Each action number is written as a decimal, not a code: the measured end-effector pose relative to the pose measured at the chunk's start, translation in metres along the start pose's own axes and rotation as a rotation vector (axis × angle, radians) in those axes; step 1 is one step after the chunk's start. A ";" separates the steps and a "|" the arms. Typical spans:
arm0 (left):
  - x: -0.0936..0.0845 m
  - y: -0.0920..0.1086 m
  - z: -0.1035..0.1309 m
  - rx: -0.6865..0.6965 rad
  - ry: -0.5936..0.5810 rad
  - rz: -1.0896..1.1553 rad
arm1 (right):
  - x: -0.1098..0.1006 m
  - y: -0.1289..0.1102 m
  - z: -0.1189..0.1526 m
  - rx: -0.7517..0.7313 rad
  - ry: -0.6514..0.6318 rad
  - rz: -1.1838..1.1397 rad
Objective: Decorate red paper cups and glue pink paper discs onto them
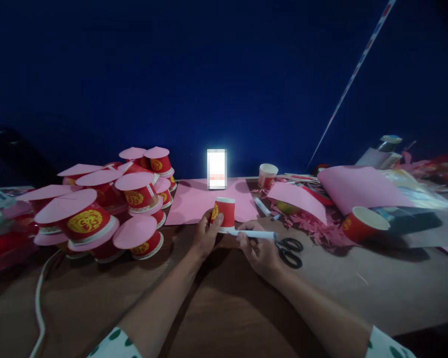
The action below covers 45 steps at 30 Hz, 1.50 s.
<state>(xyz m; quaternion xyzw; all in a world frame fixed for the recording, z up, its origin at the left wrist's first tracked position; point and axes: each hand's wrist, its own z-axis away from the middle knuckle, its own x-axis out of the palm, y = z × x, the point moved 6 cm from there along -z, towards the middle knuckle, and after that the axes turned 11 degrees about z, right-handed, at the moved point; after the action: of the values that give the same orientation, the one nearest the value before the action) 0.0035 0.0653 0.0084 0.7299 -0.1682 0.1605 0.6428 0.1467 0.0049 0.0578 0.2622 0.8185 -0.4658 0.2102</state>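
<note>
My left hand (206,232) grips a small red paper cup (228,215) with a gold emblem, held tilted above the table. A slim white pen-like tube (259,234) is pinched in my right hand (259,253). Its tip is at the cup's lower white rim; whether it touches I cannot tell. Just right of that hand lie black-handled scissors (291,252), their blades hidden. Behind the cup, a pink paper sheet (186,199) lies flat. Another white tube (262,207) rests at the sheet's right edge, beside a small blue cap (276,217).
Red cups topped with pink paper cones (84,219) are stacked at left, near a white cable (40,303). At right are pink paper scraps (330,226), curved pink sheets (362,191), a tipped red cup (366,224) and clear plastic (425,199). A lit screen (217,166) stands at the back.
</note>
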 end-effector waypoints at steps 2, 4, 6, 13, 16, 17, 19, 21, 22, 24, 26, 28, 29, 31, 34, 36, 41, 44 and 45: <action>0.001 0.001 0.000 0.002 -0.007 0.003 | -0.001 -0.001 0.000 -0.003 0.001 0.009; 0.002 0.002 0.001 0.001 -0.014 0.001 | -0.001 -0.003 0.000 -0.007 -0.006 0.004; 0.002 0.002 0.001 0.004 -0.022 -0.008 | -0.001 -0.004 0.000 -0.009 -0.007 -0.004; 0.002 0.002 0.001 -0.003 -0.034 -0.018 | -0.006 -0.012 0.000 -0.021 0.026 -0.013; 0.002 0.002 0.001 0.002 -0.031 -0.026 | -0.007 -0.013 0.000 -0.026 0.041 -0.007; 0.001 0.002 0.001 0.003 -0.026 -0.028 | -0.008 -0.013 0.000 -0.029 0.053 0.003; 0.001 0.002 0.001 0.001 -0.024 -0.030 | -0.009 -0.012 0.000 -0.037 0.077 0.022; 0.002 0.002 0.001 -0.002 -0.028 -0.032 | -0.008 -0.011 0.000 -0.047 0.080 0.033; 0.002 0.003 0.001 -0.004 -0.029 -0.035 | -0.008 -0.011 0.000 -0.051 0.080 0.031; 0.002 0.003 0.002 -0.004 -0.022 -0.038 | -0.007 -0.010 0.000 -0.059 0.076 0.015; 0.001 0.002 0.001 0.001 -0.017 -0.035 | -0.006 -0.009 0.000 -0.055 0.069 -0.003; 0.001 0.002 0.001 0.006 -0.023 -0.027 | -0.006 -0.009 0.000 -0.046 0.064 -0.010; 0.001 0.002 0.001 0.007 -0.026 -0.023 | -0.006 -0.009 0.000 -0.044 0.063 -0.010; 0.001 0.001 0.001 0.005 -0.024 -0.015 | -0.007 -0.009 0.000 -0.044 0.071 -0.006; 0.001 0.001 0.001 -0.011 -0.007 0.003 | -0.008 -0.010 0.000 -0.040 0.084 0.002; 0.002 0.002 0.002 -0.015 -0.005 0.012 | -0.009 -0.010 0.000 -0.042 0.090 0.009; 0.003 0.002 0.001 -0.006 -0.027 0.000 | -0.008 -0.009 0.000 -0.049 0.085 -0.003; 0.002 0.001 0.001 0.005 -0.025 0.007 | -0.007 -0.009 0.000 -0.040 0.087 -0.019; 0.001 0.000 0.000 0.008 -0.021 0.011 | -0.007 -0.009 0.000 -0.038 0.087 -0.024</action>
<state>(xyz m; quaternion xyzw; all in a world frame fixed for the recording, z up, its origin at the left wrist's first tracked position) 0.0044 0.0648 0.0092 0.7331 -0.1783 0.1571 0.6373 0.1468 -0.0006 0.0674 0.2682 0.8388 -0.4408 0.1736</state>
